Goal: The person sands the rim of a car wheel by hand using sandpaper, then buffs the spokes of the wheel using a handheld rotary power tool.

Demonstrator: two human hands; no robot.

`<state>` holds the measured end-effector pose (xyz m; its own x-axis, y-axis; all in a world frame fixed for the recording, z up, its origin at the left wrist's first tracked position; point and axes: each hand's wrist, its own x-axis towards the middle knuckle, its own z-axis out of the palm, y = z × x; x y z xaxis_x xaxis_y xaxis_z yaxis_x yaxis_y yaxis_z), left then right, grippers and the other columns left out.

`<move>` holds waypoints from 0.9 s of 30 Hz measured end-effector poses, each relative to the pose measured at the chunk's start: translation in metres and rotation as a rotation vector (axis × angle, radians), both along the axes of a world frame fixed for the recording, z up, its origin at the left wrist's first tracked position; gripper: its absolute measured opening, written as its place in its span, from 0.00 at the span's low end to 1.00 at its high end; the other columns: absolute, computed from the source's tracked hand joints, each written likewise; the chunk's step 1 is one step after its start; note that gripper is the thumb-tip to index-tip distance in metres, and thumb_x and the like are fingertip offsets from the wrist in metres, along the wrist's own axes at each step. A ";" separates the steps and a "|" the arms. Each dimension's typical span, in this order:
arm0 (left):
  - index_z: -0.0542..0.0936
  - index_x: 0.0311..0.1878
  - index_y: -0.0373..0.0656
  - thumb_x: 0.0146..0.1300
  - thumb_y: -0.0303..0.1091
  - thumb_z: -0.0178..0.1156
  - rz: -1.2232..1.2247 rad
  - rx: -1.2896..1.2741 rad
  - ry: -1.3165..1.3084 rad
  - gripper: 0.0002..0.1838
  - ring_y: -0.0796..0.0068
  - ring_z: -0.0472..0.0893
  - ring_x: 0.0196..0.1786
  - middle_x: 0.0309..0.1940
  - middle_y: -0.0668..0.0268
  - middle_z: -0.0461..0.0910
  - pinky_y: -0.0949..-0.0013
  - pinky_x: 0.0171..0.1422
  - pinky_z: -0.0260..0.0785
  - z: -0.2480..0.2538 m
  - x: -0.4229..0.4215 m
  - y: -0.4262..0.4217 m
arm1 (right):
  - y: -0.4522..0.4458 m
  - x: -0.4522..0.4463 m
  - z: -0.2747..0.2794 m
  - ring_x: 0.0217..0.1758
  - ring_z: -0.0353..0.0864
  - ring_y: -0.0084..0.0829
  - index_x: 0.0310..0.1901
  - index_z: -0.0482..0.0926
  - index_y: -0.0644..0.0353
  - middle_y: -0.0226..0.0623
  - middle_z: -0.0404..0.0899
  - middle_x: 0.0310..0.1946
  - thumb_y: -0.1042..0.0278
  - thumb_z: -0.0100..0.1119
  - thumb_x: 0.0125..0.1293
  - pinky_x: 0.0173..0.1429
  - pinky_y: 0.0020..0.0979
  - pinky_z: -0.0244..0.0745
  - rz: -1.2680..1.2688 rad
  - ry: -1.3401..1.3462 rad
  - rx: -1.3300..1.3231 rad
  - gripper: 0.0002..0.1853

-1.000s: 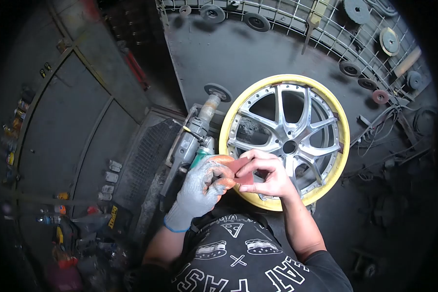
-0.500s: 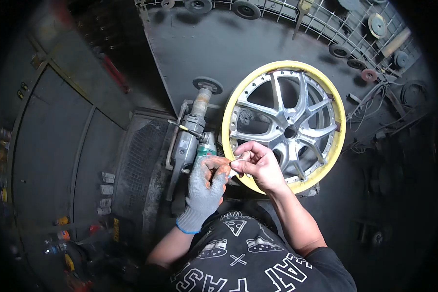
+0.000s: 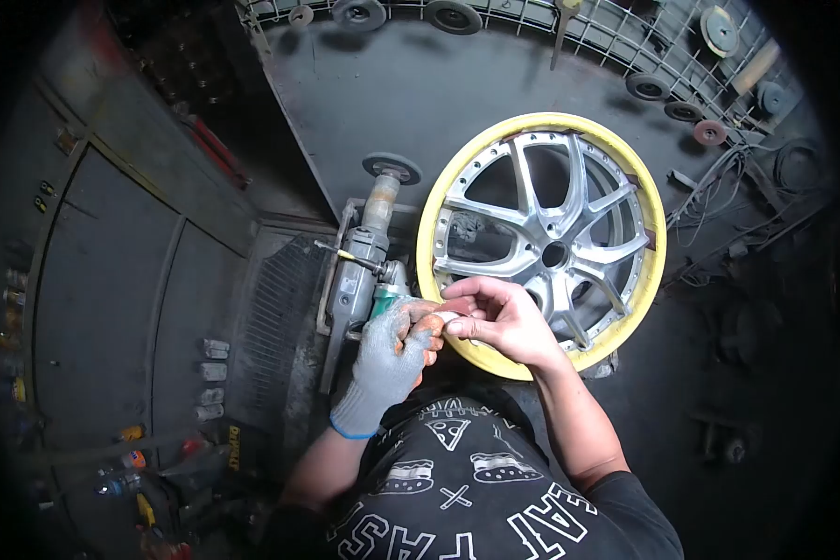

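Observation:
My left hand [image 3: 383, 359], in a grey glove with orange-stained fingertips, pinches a small reddish-brown piece of sandpaper [image 3: 456, 305]. My bare right hand [image 3: 513, 322] grips the same piece from the other side, thumb below and fingers above. Something pale shows at its lower edge. Both hands meet over the near left edge of an alloy wheel [image 3: 527, 187], which has bare silver spokes and a yellow outer rim [image 3: 427, 224]. Left of the wheel, close to the glove, lies a green and grey power tool [image 3: 384, 299], partly hidden by my left hand.
A grey machine [image 3: 349, 280] with a round disc [image 3: 392, 168] at its far end stands left of the wheel. Several grinding discs [image 3: 453, 17] hang on a wire grid at the back. Cables [image 3: 719, 187] dangle at right. Cabinet doors [image 3: 103, 271] and bottles [image 3: 121, 483] are at left.
The sandpaper now shows its reddish face between my hands, where it was mostly hidden. My right fingers have straightened along it. The camera view has shifted slightly.

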<state>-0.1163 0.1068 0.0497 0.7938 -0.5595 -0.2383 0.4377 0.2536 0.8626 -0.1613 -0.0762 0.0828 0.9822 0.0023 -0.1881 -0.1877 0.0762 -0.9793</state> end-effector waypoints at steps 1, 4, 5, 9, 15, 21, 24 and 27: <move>0.76 0.51 0.32 0.68 0.29 0.62 0.004 0.008 -0.005 0.13 0.79 0.76 0.31 0.34 0.64 0.78 0.77 0.31 0.70 0.000 -0.001 -0.005 | -0.006 0.000 0.000 0.45 0.83 0.20 0.55 0.77 0.67 0.37 0.85 0.42 0.77 0.70 0.61 0.52 0.23 0.79 0.004 -0.005 0.008 0.21; 0.76 0.50 0.32 0.68 0.30 0.62 -0.018 0.034 -0.087 0.13 0.82 0.74 0.29 0.32 0.66 0.76 0.79 0.29 0.68 -0.008 -0.004 -0.021 | -0.022 0.000 0.001 0.40 0.80 0.18 0.52 0.78 0.68 0.32 0.83 0.36 0.74 0.69 0.63 0.48 0.20 0.77 -0.062 0.075 0.213 0.17; 0.76 0.51 0.33 0.68 0.30 0.62 -0.015 0.069 -0.124 0.13 0.83 0.73 0.28 0.31 0.67 0.76 0.79 0.28 0.67 -0.011 -0.003 -0.027 | -0.030 0.001 -0.002 0.40 0.80 0.18 0.52 0.78 0.68 0.32 0.83 0.36 0.74 0.69 0.63 0.48 0.20 0.77 -0.064 0.071 0.222 0.17; 0.78 0.51 0.36 0.69 0.32 0.62 0.009 0.336 -0.402 0.12 0.86 0.71 0.26 0.28 0.72 0.74 0.79 0.26 0.66 -0.014 0.000 -0.055 | -0.050 0.006 -0.024 0.29 0.75 0.15 0.38 0.81 0.63 0.27 0.80 0.29 0.76 0.67 0.64 0.35 0.20 0.70 -0.079 0.025 0.104 0.04; 0.82 0.47 0.38 0.57 0.25 0.64 0.126 0.843 -1.132 0.13 0.52 0.83 0.37 0.36 0.52 0.83 0.58 0.40 0.76 -0.022 0.013 -0.095 | -0.079 0.015 -0.050 0.28 0.71 0.12 0.35 0.81 0.64 0.25 0.79 0.28 0.77 0.70 0.60 0.32 0.22 0.67 -0.160 -0.111 -0.356 0.05; 0.82 0.47 0.38 0.63 0.30 0.62 -0.124 0.706 -0.985 0.11 0.49 0.82 0.38 0.35 0.52 0.82 0.58 0.41 0.74 0.005 0.027 -0.100 | -0.105 0.028 -0.057 0.29 0.69 0.12 0.39 0.81 0.63 0.25 0.80 0.27 0.78 0.70 0.61 0.34 0.19 0.66 0.099 -0.069 -0.140 0.07; 0.82 0.49 0.37 0.66 0.29 0.61 -0.036 0.973 -1.179 0.11 0.59 0.83 0.36 0.34 0.54 0.82 0.62 0.41 0.73 0.001 0.023 -0.108 | -0.100 0.044 -0.059 0.29 0.72 0.14 0.36 0.81 0.63 0.28 0.81 0.27 0.77 0.70 0.60 0.34 0.21 0.68 0.019 -0.153 -0.136 0.07; 0.81 0.50 0.37 0.68 0.32 0.62 0.197 0.967 -1.167 0.12 0.69 0.80 0.33 0.33 0.60 0.82 0.67 0.40 0.72 -0.017 0.034 -0.114 | -0.101 0.067 -0.060 0.28 0.81 0.21 0.34 0.81 0.67 0.36 0.84 0.26 0.78 0.68 0.61 0.35 0.26 0.76 -0.019 -0.323 -0.341 0.04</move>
<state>-0.0826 -0.0071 0.0332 0.8322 -0.4281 0.3524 -0.5542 -0.6202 0.5553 -0.0946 -0.1772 0.0223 0.9898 -0.0251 0.1405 0.1292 -0.2601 -0.9569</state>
